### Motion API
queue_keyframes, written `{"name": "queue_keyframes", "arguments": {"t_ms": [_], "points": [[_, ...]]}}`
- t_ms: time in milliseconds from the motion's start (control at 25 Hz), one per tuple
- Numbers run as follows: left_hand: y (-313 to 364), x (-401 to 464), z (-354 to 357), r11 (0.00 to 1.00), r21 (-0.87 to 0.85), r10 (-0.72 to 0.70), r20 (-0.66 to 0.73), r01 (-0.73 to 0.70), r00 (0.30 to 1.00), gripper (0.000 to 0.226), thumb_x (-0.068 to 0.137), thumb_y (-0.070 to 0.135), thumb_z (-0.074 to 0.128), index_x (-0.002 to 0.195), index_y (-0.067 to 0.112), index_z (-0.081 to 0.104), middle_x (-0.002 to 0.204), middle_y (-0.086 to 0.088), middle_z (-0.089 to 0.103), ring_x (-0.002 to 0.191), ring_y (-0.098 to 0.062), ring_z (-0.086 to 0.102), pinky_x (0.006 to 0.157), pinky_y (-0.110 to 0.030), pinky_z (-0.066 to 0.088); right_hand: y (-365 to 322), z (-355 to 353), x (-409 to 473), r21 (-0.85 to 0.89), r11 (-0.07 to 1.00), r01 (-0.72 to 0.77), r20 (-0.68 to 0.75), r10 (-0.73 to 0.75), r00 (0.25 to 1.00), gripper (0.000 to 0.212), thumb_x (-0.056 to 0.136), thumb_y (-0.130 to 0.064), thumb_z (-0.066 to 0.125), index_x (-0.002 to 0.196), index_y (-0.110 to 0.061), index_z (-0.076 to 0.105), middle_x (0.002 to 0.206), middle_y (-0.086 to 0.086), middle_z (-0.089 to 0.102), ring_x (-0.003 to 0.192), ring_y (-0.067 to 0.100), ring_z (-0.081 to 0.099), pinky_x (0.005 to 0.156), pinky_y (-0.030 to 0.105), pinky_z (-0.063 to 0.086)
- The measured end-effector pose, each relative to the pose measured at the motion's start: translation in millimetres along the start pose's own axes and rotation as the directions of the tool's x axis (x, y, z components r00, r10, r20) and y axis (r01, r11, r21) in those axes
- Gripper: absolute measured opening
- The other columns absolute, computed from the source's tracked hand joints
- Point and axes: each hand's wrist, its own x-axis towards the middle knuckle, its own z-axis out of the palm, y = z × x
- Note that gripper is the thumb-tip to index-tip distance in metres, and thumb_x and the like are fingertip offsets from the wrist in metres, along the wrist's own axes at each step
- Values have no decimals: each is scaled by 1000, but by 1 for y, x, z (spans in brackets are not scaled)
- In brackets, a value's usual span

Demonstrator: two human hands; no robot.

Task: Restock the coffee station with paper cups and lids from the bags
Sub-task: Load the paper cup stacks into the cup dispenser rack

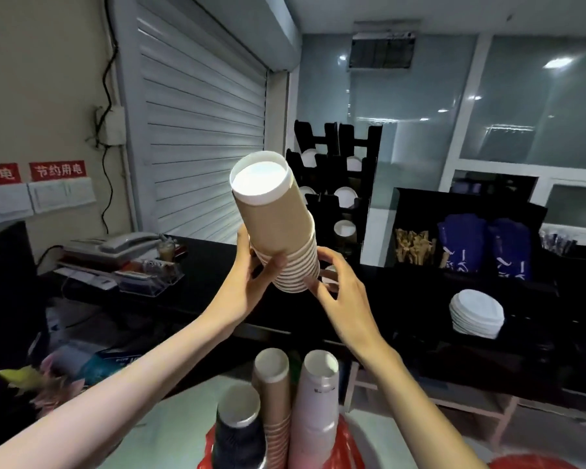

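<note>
Head view: left hand (251, 265) grips the lower rims of a nested brown cup stack (278, 228), held upside-down & tilted above the counter; right hand (332, 282) w/ fingers spread touches the stack's rim end from the other side. Step looks like loading cups into the black cup rack (332, 184) just behind. Next move prob. needs aligning stack w/ a free slot. More stacks wait in the red bag (345, 445) below.
</note>
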Motion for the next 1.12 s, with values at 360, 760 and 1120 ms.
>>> {"name": "queue_keyframes", "arguments": {"t_ms": [360, 760, 1120], "points": [[5, 104, -23, 993, -98, 59, -37, -63, 998, 69, 83, 36, 71, 138, 45, 30, 136, 4, 51, 119, -10, 61, 101, -38, 53, -1, 11, 103, -97, 991, 95, -59, -101, 993, 57, 99, -24, 61, 147, -39, 36, 142, -16, 51, 131, 4, 50, 111, 40, 43], [-17, 210, -20, 978, -119, 165, -56, -171, 985, 64, 95, 19, 65, 148, 29, 31, 132, -3, 58, 107, -5, 68, 88, -33, 58, 5, -14, 195, -115, 989, 92, -80, -102, 992, 49, 102, -36, 54, 148, -26, 40, 122, -34, 51, 114, -11, 55, 99, 16, 43], [-78, 260, -27, 983, -47, 175, -56, -178, 983, 85, 82, 40, 75, 151, 23, 28, 144, -8, 49, 125, -15, 59, 103, -42, 51, 50, -11, 243, -99, 993, 59, -27, -62, 998, 49, 105, -35, 46, 151, -21, 37, 139, -7, 56, 122, -10, 52, 97, 6, 40]]}}
